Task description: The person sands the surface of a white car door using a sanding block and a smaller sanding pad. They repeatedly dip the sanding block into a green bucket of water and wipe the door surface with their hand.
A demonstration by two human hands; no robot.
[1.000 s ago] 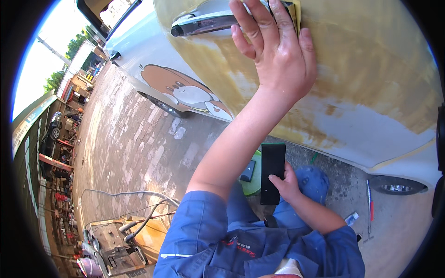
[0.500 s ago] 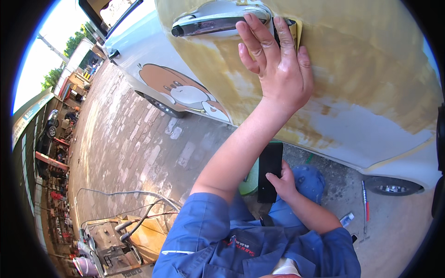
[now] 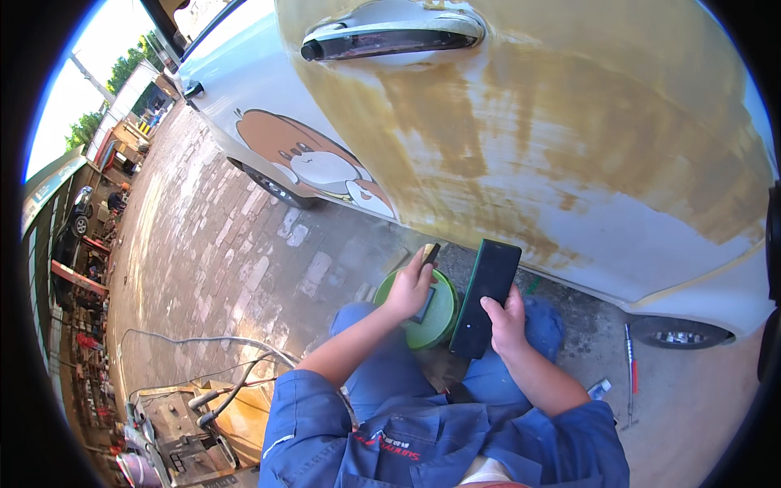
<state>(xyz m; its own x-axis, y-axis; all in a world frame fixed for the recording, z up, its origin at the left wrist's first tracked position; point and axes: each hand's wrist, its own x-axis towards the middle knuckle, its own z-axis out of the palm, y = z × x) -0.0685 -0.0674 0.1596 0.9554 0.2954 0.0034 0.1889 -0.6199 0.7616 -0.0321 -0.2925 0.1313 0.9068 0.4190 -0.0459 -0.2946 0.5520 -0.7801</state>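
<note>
My left hand (image 3: 407, 289) is over the rim of a round green bucket (image 3: 447, 319) holding pale liquid. Its fingers are closed round a small dark sanding pad (image 3: 432, 254) with a tan side. My right hand (image 3: 505, 317) grips a long black flat board (image 3: 488, 291) by its right edge, thumb on the face; the board stands tilted beside the bucket. In front of me is the car door (image 3: 455, 138), smeared with yellow-brown over white, with a door handle (image 3: 390, 39) at the top. A grey flat piece (image 3: 423, 307) shows inside the bucket, partly behind my wrist.
A cartoon decal (image 3: 309, 163) marks the white panel at left. On the ground at right lie a thin red-and-silver tool (image 3: 632, 370) and a small bottle (image 3: 599, 389). Cables (image 3: 236, 340) run to a worn cart (image 3: 191, 427) at lower left.
My left hand has come off the door beside the handle and down to the bucket, carrying the sanding pad. The black board in my right hand has tilted and shifted slightly right.
</note>
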